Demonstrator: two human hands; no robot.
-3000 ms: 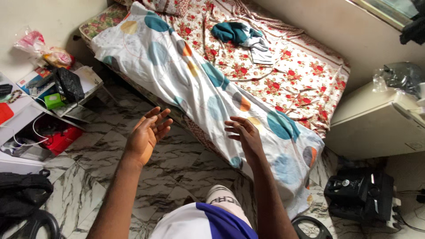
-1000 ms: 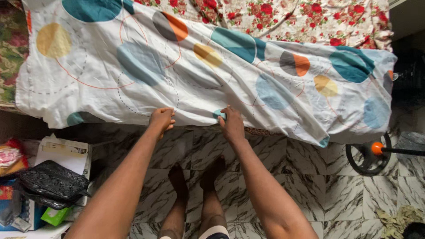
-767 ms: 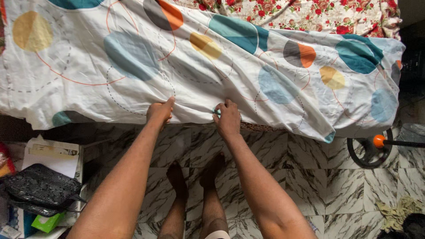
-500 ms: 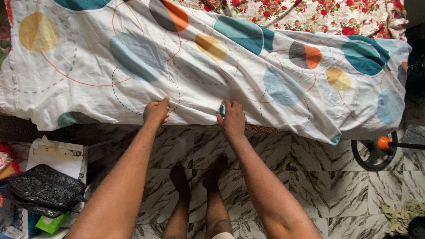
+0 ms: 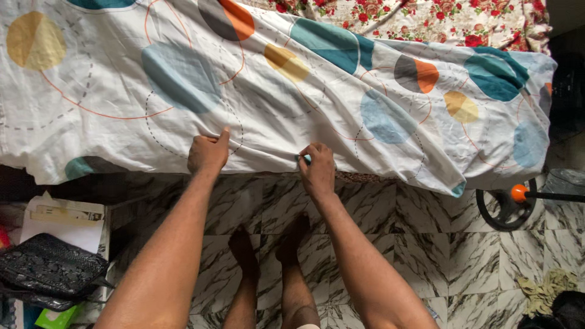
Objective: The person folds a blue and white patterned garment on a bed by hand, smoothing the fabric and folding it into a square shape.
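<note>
A white bedsheet (image 5: 341, 91) printed with big coloured circles lies spread over the bed, its edge hanging down the near side. My left hand (image 5: 207, 152) grips a fold of that sheet near its lower edge, thumb raised. About a hand's width to the right, my right hand (image 5: 317, 170) pinches the same edge of the sheet. Under the sheet shows a red floral bed cover (image 5: 426, 18) at the top right. My bare feet (image 5: 268, 250) stand on the marble-patterned floor just below the hands.
A black bag (image 5: 49, 268) and papers (image 5: 61, 219) lie on a low shelf at the left. A black round stand base with an orange knob (image 5: 509, 204) sits on the floor at the right. A crumpled cloth (image 5: 545, 286) lies at the lower right.
Earlier both hands hovered open above the sheet from farther back. Since then they have come down onto the sheet's near edge and closed on it; over the last second they shifted slightly.
</note>
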